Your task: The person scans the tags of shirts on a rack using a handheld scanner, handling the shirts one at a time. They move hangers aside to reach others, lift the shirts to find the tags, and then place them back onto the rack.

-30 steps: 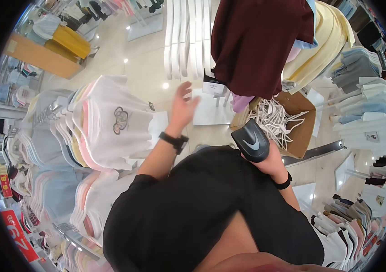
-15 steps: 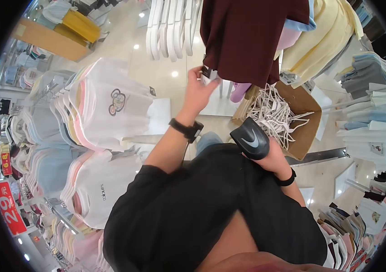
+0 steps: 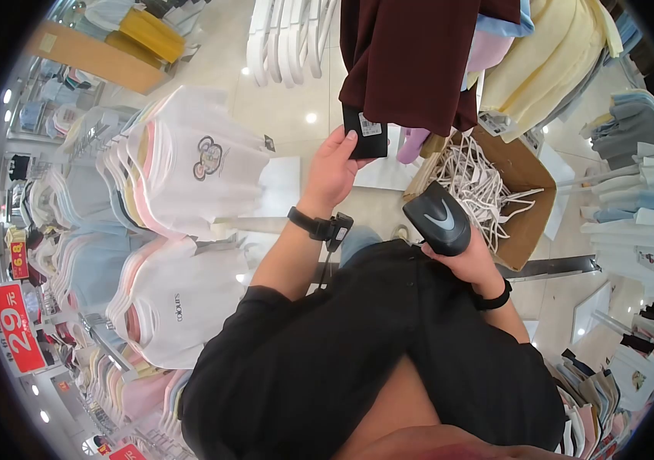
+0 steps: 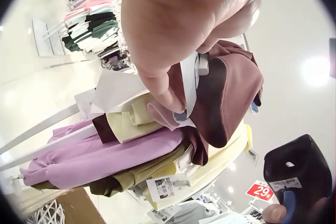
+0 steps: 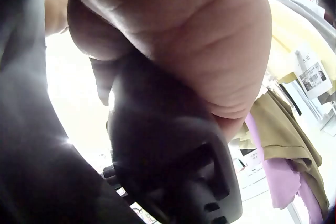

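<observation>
head: left hand (image 3: 331, 172) pinches tag (image 3: 370, 143) edge

From where I stand, the print on the black tag (image 3: 373, 144) is too small to read. The right hand (image 3: 478, 264) hides part of the black scanner (image 3: 437, 219). In the head view, the top edge cuts off the maroon garment (image 3: 411, 69) and white hanging items (image 3: 287, 42).

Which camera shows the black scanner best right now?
The head view: the scanner shows its broad top and silver mark clearly, in the right hand. The left wrist view has it at lower right, with a white label; the right wrist view is close but dark, partly behind the hand.
</observation>
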Action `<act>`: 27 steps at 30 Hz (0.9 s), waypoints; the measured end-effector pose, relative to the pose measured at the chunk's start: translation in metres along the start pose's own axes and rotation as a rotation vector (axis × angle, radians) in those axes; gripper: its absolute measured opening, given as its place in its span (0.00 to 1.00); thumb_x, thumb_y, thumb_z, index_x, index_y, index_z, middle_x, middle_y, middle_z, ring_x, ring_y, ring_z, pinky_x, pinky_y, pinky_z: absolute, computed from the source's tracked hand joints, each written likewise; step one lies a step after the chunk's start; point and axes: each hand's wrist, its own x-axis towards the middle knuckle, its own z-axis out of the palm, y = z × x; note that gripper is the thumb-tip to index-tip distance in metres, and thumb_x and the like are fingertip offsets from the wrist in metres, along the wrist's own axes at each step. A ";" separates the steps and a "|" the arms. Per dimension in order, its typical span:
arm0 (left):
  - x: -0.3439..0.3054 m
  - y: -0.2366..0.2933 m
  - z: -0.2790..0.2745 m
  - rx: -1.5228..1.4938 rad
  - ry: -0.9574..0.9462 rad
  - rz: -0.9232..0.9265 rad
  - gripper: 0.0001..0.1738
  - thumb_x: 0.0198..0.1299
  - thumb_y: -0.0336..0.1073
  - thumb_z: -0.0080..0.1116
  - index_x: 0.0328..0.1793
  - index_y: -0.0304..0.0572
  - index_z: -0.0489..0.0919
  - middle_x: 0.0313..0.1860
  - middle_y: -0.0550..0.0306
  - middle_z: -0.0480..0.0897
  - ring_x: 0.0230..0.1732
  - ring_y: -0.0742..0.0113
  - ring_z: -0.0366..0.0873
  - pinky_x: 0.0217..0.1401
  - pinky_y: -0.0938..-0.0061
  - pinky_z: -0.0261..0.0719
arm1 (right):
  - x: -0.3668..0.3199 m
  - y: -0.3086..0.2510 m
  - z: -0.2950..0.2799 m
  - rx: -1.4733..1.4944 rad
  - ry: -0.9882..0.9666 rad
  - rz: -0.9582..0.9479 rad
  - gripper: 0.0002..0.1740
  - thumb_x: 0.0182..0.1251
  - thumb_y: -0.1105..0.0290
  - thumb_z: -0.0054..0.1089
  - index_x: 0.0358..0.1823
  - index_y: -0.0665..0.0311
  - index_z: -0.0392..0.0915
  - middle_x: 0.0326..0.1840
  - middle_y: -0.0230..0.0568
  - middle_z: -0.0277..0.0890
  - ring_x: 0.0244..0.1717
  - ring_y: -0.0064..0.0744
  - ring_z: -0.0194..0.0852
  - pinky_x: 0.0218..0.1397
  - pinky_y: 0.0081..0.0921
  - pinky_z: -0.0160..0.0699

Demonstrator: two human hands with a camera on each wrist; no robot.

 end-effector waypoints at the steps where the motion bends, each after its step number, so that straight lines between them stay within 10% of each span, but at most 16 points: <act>1: -0.002 -0.001 0.000 0.024 0.001 0.002 0.21 0.83 0.35 0.40 0.75 0.32 0.69 0.68 0.41 0.80 0.66 0.47 0.82 0.73 0.51 0.78 | 0.000 0.002 -0.001 0.001 0.004 0.007 0.25 0.58 0.68 0.83 0.55 0.69 0.83 0.48 0.39 0.88 0.47 0.28 0.83 0.57 0.29 0.80; 11: -0.021 -0.021 0.003 0.239 0.031 0.084 0.16 0.75 0.27 0.56 0.66 0.32 0.79 0.56 0.58 0.86 0.57 0.72 0.81 0.64 0.72 0.77 | -0.014 0.000 -0.006 0.044 0.039 0.003 0.25 0.57 0.66 0.83 0.54 0.67 0.83 0.48 0.39 0.88 0.47 0.27 0.82 0.57 0.29 0.79; 27: -0.035 -0.031 0.016 0.336 0.073 0.029 0.15 0.71 0.26 0.63 0.62 0.31 0.82 0.53 0.59 0.87 0.53 0.76 0.81 0.60 0.76 0.77 | -0.022 0.006 -0.003 0.014 -0.013 0.023 0.21 0.59 0.66 0.82 0.50 0.67 0.85 0.44 0.40 0.89 0.44 0.31 0.84 0.55 0.30 0.80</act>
